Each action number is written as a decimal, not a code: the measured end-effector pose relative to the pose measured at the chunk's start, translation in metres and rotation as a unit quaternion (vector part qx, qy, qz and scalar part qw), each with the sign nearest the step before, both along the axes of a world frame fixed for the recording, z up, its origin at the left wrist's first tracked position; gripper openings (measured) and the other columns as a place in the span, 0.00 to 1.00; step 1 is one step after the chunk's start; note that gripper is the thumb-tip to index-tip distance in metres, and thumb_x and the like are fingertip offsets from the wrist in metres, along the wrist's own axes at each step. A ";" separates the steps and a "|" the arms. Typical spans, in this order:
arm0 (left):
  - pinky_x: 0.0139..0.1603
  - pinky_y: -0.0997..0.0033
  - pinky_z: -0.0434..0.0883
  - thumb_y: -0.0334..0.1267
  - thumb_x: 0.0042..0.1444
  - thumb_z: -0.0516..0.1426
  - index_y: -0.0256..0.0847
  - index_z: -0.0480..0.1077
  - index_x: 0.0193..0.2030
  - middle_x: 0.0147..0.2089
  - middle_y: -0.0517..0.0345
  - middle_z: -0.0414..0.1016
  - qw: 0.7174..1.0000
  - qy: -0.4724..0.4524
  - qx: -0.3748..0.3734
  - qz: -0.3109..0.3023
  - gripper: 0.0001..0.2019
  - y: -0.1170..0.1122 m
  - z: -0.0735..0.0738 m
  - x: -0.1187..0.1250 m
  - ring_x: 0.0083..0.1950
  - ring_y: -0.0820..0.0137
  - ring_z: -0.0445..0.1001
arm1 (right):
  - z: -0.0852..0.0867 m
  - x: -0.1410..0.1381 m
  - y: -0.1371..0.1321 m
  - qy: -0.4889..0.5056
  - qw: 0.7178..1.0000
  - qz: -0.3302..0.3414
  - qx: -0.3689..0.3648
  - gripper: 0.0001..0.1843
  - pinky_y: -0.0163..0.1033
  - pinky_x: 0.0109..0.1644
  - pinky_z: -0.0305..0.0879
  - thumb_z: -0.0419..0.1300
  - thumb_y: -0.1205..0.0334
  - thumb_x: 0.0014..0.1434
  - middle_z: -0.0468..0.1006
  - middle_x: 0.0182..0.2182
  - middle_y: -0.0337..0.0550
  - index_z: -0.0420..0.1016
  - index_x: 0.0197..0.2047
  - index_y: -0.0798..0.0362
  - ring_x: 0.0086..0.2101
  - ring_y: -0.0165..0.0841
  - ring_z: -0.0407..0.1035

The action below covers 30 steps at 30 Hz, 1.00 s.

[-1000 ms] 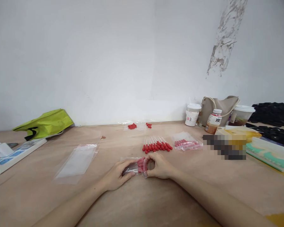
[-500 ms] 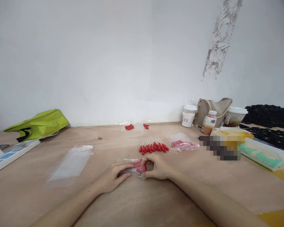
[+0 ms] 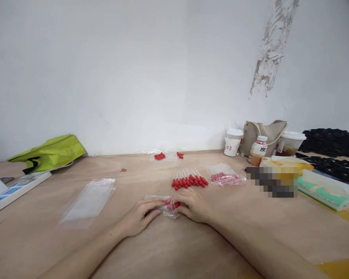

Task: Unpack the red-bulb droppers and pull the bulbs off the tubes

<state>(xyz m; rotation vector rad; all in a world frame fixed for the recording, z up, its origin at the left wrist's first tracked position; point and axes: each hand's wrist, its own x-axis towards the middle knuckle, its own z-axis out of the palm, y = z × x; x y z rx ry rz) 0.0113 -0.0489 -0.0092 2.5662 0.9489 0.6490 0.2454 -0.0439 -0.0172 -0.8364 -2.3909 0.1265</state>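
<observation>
A clear zip bag [image 3: 165, 211] lies on the table between my hands, with red-bulbed droppers [image 3: 172, 204] inside it. My left hand [image 3: 140, 217] grips the bag's left part, thumb below and fingers above. At the bag's right end, my right hand [image 3: 195, 207] has its fingers closed around the mouth, by the red bulbs; its fingertips are partly hidden. Just beyond my right hand, a row of loose droppers [image 3: 189, 181] lies with the red bulbs towards me. To their right is a filled zip bag [image 3: 225, 176] of the same droppers.
Flat zip bags [image 3: 88, 201] lie at left. Red pieces [image 3: 159, 156] in clear plastic rest by the wall. A power strip [image 3: 20, 190] and yellow-green bag [image 3: 52, 153] are far left. Cups, a bottle [image 3: 257, 151], a handbag [image 3: 267, 133] and a tissue pack [image 3: 327, 189] stand right.
My right hand's fingers have moved in from the bag's edge, closing more over the mouth and the red bulbs. My left hand stays in place on the bag.
</observation>
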 end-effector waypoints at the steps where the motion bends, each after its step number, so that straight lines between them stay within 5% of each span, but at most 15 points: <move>1: 0.57 0.63 0.62 0.39 0.60 0.47 0.48 0.64 0.53 0.54 0.59 0.68 1.000 0.001 0.000 0.001 0.15 0.000 0.000 0.000 0.55 0.69 0.65 | 0.000 -0.001 0.000 0.009 1.000 0.000 -0.003 0.07 0.37 0.43 0.57 0.56 0.61 0.56 0.73 0.35 0.41 0.71 0.39 0.50 0.40 0.32 0.64; 7: 0.57 0.62 0.62 0.38 0.60 0.47 0.47 0.63 0.54 0.55 0.58 0.67 1.000 -0.006 -0.006 -0.009 0.16 -0.002 0.002 0.000 0.55 0.68 0.65 | -0.002 0.011 0.004 0.140 0.978 0.033 -0.148 0.06 0.35 0.39 0.62 0.54 0.62 0.56 0.73 0.33 0.40 0.70 0.37 0.52 0.34 0.29 0.67; 11: 0.57 0.61 0.62 0.37 0.60 0.47 0.47 0.64 0.53 0.56 0.58 0.66 1.000 -0.012 -0.013 -0.015 0.16 -0.003 0.005 0.001 0.56 0.68 0.64 | -0.007 0.024 0.013 0.273 0.891 0.040 -0.361 0.11 0.33 0.29 0.63 0.60 0.56 0.50 0.72 0.23 0.34 0.69 0.35 0.52 0.23 0.26 0.67; 14: 0.57 0.61 0.61 0.36 0.59 0.48 0.47 0.64 0.53 0.56 0.59 0.66 1.000 -0.016 -0.016 -0.019 0.16 -0.003 0.006 0.001 0.56 0.68 0.64 | -0.007 0.030 0.019 0.339 0.839 0.054 -0.422 0.15 0.34 0.34 0.64 0.66 0.58 0.41 0.75 0.28 0.37 0.69 0.32 0.54 0.28 0.27 0.69; 20: 0.58 0.60 0.61 0.36 0.58 0.49 0.47 0.62 0.55 0.57 0.59 0.65 0.999 -0.015 -0.030 -0.014 0.17 -0.004 0.008 0.002 0.57 0.68 0.62 | 0.006 0.051 0.027 0.341 0.820 0.033 -0.458 0.16 0.39 0.42 0.64 0.68 0.59 0.38 0.78 0.31 0.41 0.72 0.32 0.55 0.35 0.32 0.71; 24: 0.58 0.60 0.60 0.39 0.56 0.52 0.47 0.63 0.55 0.57 0.57 0.64 0.999 -0.018 -0.050 -0.011 0.18 -0.003 0.006 -0.002 0.58 0.66 0.61 | 0.025 0.079 0.035 0.387 0.813 -0.001 -0.436 0.15 0.36 0.36 0.64 0.68 0.58 0.37 0.77 0.26 0.39 0.71 0.29 0.55 0.29 0.29 0.70; 27: 0.58 0.61 0.59 0.43 0.56 0.52 0.46 0.64 0.54 0.58 0.55 0.63 0.996 -0.035 -0.086 0.007 0.19 0.000 0.006 -0.007 0.58 0.65 0.61 | 0.044 0.088 0.042 0.424 0.815 -0.045 -0.392 0.15 0.34 0.30 0.64 0.68 0.56 0.38 0.76 0.25 0.37 0.71 0.29 0.53 0.26 0.28 0.69; 30: 0.57 0.62 0.59 0.45 0.57 0.50 0.44 0.67 0.50 0.56 0.55 0.65 0.991 -0.069 -0.108 0.048 0.17 0.010 0.009 -0.007 0.56 0.64 0.63 | 0.057 0.073 0.051 0.436 0.849 -0.062 -0.293 0.14 0.36 0.36 0.65 0.66 0.56 0.40 0.76 0.29 0.39 0.71 0.31 0.52 0.31 0.30 0.70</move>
